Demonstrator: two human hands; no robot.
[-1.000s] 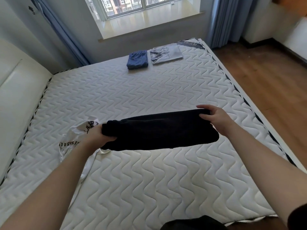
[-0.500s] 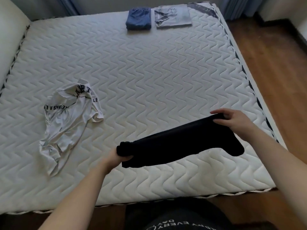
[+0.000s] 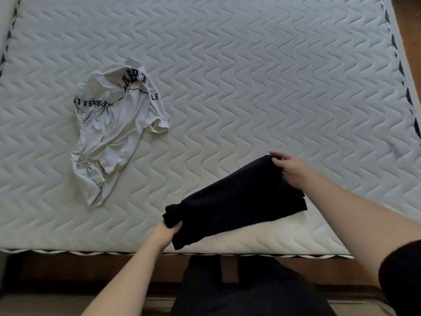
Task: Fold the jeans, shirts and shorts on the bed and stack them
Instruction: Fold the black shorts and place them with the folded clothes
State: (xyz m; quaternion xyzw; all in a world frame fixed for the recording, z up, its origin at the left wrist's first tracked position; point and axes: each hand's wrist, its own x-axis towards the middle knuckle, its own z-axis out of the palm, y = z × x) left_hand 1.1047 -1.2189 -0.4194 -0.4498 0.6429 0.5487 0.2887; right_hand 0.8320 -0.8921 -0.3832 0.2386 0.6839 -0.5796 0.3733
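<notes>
**Black garment mid-fold, white shirt still to do**

The left hand (image 3: pixel 169 229) grips one end of the black garment (image 3: pixel 234 201), and the right hand (image 3: pixel 290 169) pinches the other, above the bed (image 3: pixel 250 76) near its front edge. The crumpled white shirt (image 3: pixel 116 124) lies unfolded, well apart to the left. No stack is in view.

The mattress (image 3: pixel 227 65) was white, quilted in a wavy zigzag pattern, with a black-and-white striped piping along its edges. At the left of the frame, the crumpled shirt (image 3: pixel 114 128) was white with black printed lettering. At lower centre, the folded garment (image 3: pixel 237 201) was plain black. The floor (image 3: pixel 410 30) at upper right was brown wood.
</notes>
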